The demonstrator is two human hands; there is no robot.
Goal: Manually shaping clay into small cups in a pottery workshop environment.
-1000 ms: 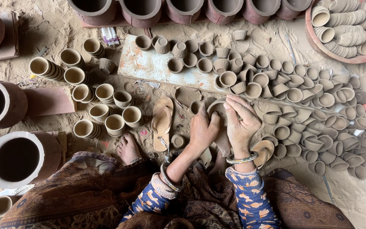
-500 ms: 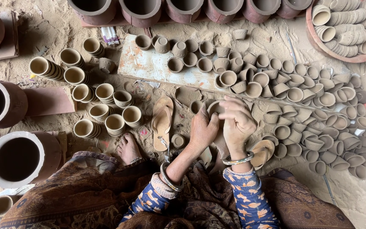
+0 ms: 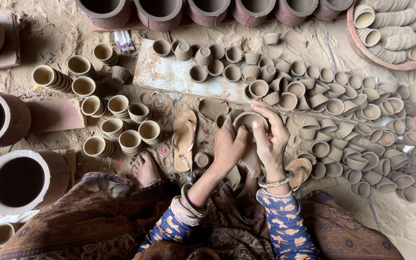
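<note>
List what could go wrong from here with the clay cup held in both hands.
The clay cup sits pinched between the left hand and right hand; a hard squeeze might dent or crack its rim. The loose cups crowd the right side, so a sweeping elbow could topple them.

Pottery workshop, floor-level and informal: bare sandy ground (image 3: pixel 54 29) instead of a bench, with the person sitting on it barefoot, a sandal (image 3: pixel 184 139) lying alongside. Unfired small clay cups (image 3: pixel 343 110) are spread loose across the ground by the dozen, more nested in stacks (image 3: pixel 116 120) to the left, some on a worn flat board (image 3: pixel 169 74), and a shallow clay basin (image 3: pixel 362 45) top right holds further stacks. Large terracotta pots (image 3: pixel 18 180) line the left and top edges; everything is clay-coloured and dusty.
</note>
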